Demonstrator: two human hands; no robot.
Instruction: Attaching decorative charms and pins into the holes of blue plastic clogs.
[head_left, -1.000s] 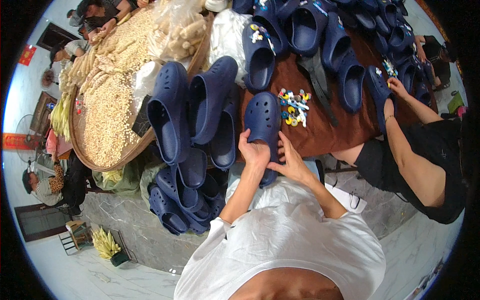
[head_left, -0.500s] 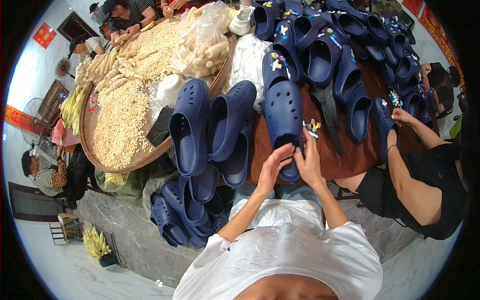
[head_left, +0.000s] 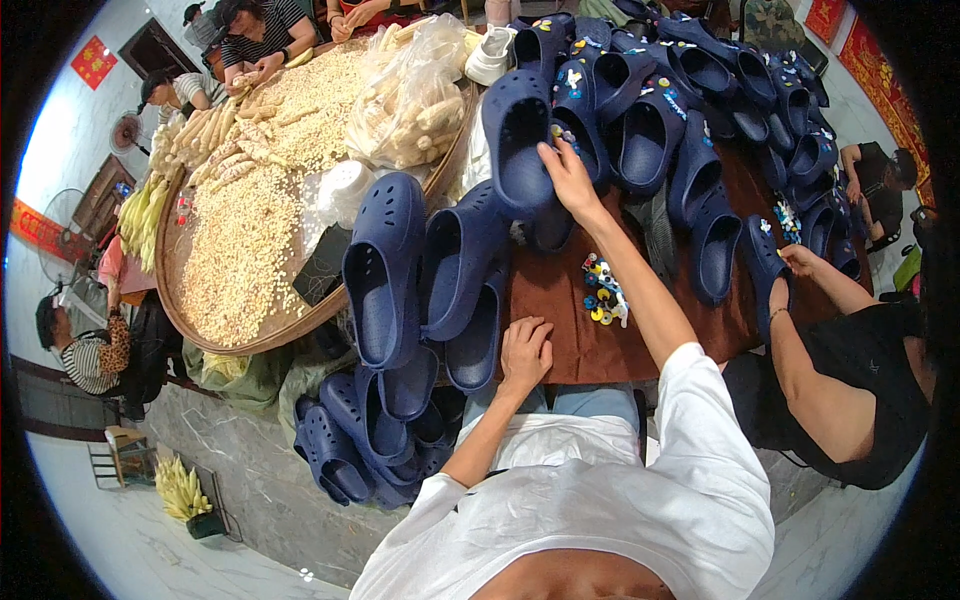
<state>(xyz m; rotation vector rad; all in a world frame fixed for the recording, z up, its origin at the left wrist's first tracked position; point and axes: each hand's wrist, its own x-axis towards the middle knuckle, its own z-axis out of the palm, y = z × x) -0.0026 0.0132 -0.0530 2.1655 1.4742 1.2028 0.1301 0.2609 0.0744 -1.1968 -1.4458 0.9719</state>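
Note:
My right hand (head_left: pixel 570 178) reaches far across the brown table (head_left: pixel 560 330) and grips a navy blue clog (head_left: pixel 518 140) by its heel rim, holding it at the edge of a big pile of navy clogs (head_left: pixel 690 90). My left hand (head_left: pixel 526 350) rests on the table's near edge with loosely bent fingers and nothing in it. A small heap of colourful shoe charms (head_left: pixel 603 295) lies between the two hands, under my right forearm.
More navy clogs (head_left: pixel 385 270) stand stacked at my left, and several lie on the floor (head_left: pixel 360 440). A large round woven tray of corn kernels (head_left: pixel 250 230) holds a plastic bag of cobs (head_left: pixel 415 95). A seated person's hand (head_left: pixel 800 260) on the right works on another clog.
Both hands held the clog close in front of me. Now my left hand has let go and dropped to the table edge, while my right hand has carried the clog away toward the pile.

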